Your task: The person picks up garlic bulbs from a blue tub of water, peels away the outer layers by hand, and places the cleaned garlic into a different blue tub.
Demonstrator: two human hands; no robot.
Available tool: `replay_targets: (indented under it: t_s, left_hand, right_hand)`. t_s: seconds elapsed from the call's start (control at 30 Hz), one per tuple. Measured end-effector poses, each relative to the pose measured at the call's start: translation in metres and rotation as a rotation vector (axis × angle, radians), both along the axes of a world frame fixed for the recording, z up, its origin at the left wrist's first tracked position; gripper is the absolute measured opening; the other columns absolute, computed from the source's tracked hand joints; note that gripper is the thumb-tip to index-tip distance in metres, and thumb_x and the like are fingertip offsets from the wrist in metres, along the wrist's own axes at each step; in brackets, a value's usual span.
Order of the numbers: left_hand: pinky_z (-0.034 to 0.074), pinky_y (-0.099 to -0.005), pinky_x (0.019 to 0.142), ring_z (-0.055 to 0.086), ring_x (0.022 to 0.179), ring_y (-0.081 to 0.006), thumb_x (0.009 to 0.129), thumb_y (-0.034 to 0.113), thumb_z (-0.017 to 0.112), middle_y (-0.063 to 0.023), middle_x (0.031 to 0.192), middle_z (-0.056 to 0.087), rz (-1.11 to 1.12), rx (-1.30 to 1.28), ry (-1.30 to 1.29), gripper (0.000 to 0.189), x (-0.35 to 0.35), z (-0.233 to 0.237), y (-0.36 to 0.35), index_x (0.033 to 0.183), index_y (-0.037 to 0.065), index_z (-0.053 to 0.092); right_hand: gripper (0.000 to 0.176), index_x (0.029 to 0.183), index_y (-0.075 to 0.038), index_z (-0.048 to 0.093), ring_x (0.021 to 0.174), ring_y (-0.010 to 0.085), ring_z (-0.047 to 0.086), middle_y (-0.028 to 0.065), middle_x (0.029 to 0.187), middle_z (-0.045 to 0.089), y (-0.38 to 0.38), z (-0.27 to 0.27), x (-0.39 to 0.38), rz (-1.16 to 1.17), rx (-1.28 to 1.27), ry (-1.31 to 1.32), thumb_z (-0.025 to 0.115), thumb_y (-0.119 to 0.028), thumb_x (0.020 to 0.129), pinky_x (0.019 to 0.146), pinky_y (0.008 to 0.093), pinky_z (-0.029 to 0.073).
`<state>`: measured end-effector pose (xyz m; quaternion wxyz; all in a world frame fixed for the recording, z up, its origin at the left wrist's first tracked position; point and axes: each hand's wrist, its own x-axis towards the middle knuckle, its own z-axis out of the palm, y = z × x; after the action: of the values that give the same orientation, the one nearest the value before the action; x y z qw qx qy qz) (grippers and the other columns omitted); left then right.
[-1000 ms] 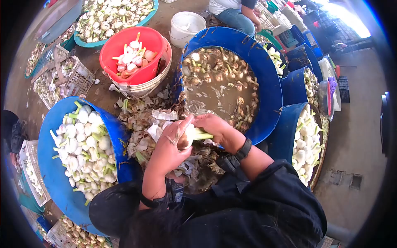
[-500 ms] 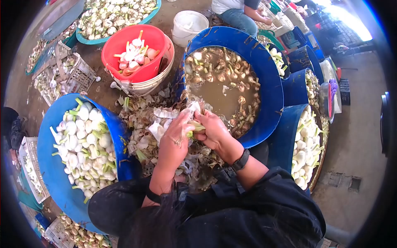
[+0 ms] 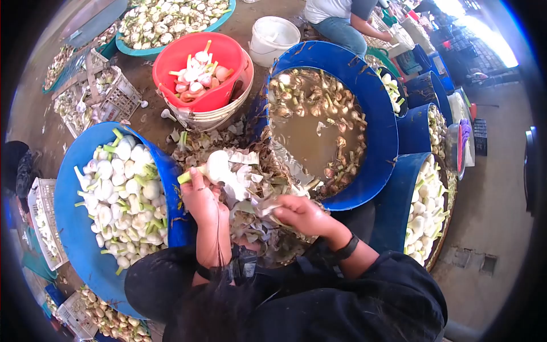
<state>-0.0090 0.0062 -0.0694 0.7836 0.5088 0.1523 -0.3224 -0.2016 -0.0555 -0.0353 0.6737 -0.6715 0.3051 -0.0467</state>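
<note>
My left hand is closed on a white garlic bulb by its short green stem, which points left. Closed too, my right hand pinches a strip of garlic skin, to the right of and below the bulb. Beneath both hands lies a heap of papery peelings. A blue tub of peeled white bulbs stands to the left. Ahead and to the right, another blue tub holds murky water with brown, unpeeled garlic floating in it.
A red bucket with a few bulbs sits in a white bucket. Beyond it stand a white pail and a wide teal basin of garlic. More blue tubs line the right side. A person sits at the far side.
My hands have moved apart. The left hand has gone left with the garlic bulb, now in plain view. The right hand has come lower and nearer, holding a strip of skin.
</note>
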Motion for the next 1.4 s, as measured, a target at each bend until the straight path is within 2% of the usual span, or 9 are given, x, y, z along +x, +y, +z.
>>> replay_targets:
  t_s: [0.13, 0.23, 0.43, 0.57, 0.67, 0.9, 1.1, 1.23, 1.4]
  left_hand:
    - [0.044, -0.0199, 0.05, 0.053, 0.059, -0.0091, 0.09, 0.018, 0.05, -0.0045, 0.075, 0.056, 0.043, 0.118, -0.276, 0.015, 0.0, 0.008, -0.006, 0.09, 0.003, 0.048]
    - [0.037, -0.0193, 0.052, 0.044, 0.058, -0.0064, 0.09, 0.015, 0.049, -0.0022, 0.075, 0.049, -0.114, 0.195, -0.571, 0.014, -0.003, 0.024, -0.004, 0.093, 0.004, 0.042]
    - [0.037, -0.0188, 0.052, 0.042, 0.059, -0.0052, 0.092, 0.02, 0.044, -0.0009, 0.079, 0.048, -0.31, 0.085, -0.79, 0.017, -0.017, 0.027, -0.008, 0.096, 0.004, 0.042]
    - [0.039, -0.0241, 0.065, 0.043, 0.069, -0.0093, 0.092, 0.024, 0.045, -0.001, 0.074, 0.046, -0.345, 0.165, -0.565, 0.022, -0.017, 0.029, -0.006, 0.092, 0.003, 0.046]
    - [0.039, -0.0219, 0.051, 0.047, 0.058, -0.0089, 0.091, 0.025, 0.047, -0.0013, 0.072, 0.05, -0.237, 0.21, -0.334, 0.021, -0.014, 0.01, -0.006, 0.085, 0.005, 0.047]
    - [0.048, -0.0249, 0.047, 0.062, 0.063, -0.0148, 0.089, 0.028, 0.046, -0.0095, 0.078, 0.062, -0.109, 0.063, 0.025, 0.029, 0.009, 0.011, 0.0, 0.088, 0.002, 0.057]
    - [0.034, -0.0214, 0.035, 0.052, 0.048, -0.0106, 0.087, 0.024, 0.048, -0.0043, 0.067, 0.055, -0.045, 0.157, -0.149, 0.022, -0.009, 0.011, -0.01, 0.094, 0.003, 0.049]
    - [0.037, -0.0196, 0.036, 0.047, 0.047, -0.0104, 0.082, 0.009, 0.047, -0.0063, 0.076, 0.056, -0.218, -0.156, 0.199, 0.018, 0.025, -0.001, 0.026, 0.098, 0.008, 0.052]
    - [0.041, -0.0279, 0.056, 0.044, 0.058, -0.0108, 0.085, 0.036, 0.052, -0.0053, 0.072, 0.049, 0.469, -0.577, 0.243, 0.036, 0.066, 0.066, 0.055, 0.091, 0.002, 0.043]
  right_hand:
    - [0.036, 0.107, -0.005, 0.054, 0.078, 0.0356, 0.058, 0.016, 0.084, 0.06, -0.005, 0.009, 0.009, 0.475, -0.651, 0.626, 0.06, -0.028, 0.08, 0.068, 0.0372, 0.047]
    - [0.04, 0.109, -0.005, 0.053, 0.086, 0.0322, 0.056, 0.0159, 0.097, 0.057, -0.008, 0.014, 0.02, 0.142, -0.97, 0.192, 0.064, -0.026, 0.076, 0.073, 0.0352, 0.046]
    - [0.027, 0.095, -0.004, 0.059, 0.082, 0.0165, 0.055, 0.0083, 0.098, 0.056, -0.035, 0.02, 0.069, -0.398, -0.305, -0.248, 0.069, -0.017, 0.074, 0.071, 0.0304, 0.046]
    - [0.013, 0.079, -0.001, 0.057, 0.072, 0.0152, 0.053, 0.0059, 0.081, 0.056, -0.037, 0.022, 0.063, -0.182, 0.157, -0.188, 0.064, -0.012, 0.077, 0.065, 0.0308, 0.044]
    - [0.013, 0.075, -0.004, 0.053, 0.068, 0.0265, 0.053, 0.0079, 0.076, 0.053, -0.025, 0.024, 0.051, 0.091, -0.738, -0.298, 0.064, -0.011, 0.074, 0.063, 0.0345, 0.043]
    - [0.026, 0.088, -0.005, 0.055, 0.078, 0.027, 0.058, 0.011, 0.086, 0.056, -0.005, 0.003, 0.021, 0.333, -1.061, 0.247, 0.064, -0.026, 0.075, 0.062, 0.0351, 0.047]
    - [0.035, 0.088, -0.002, 0.053, 0.074, 0.0303, 0.058, 0.0142, 0.077, 0.056, -0.006, 0.029, 0.078, -0.095, -0.706, 0.176, 0.056, -0.036, 0.082, 0.063, 0.0396, 0.046]
    - [0.03, 0.075, -0.005, 0.051, 0.045, 0.01, 0.047, 0.002, 0.058, 0.05, -0.026, 0.005, 0.061, -0.215, 0.728, -0.356, 0.042, -0.028, 0.091, 0.045, 0.0226, 0.04]
    - [0.017, 0.094, 0.001, 0.056, 0.067, 0.0108, 0.054, 0.0024, 0.076, 0.06, -0.108, -0.038, -0.011, -0.34, -0.317, 0.193, 0.055, -0.012, 0.082, 0.059, 0.0257, 0.045]
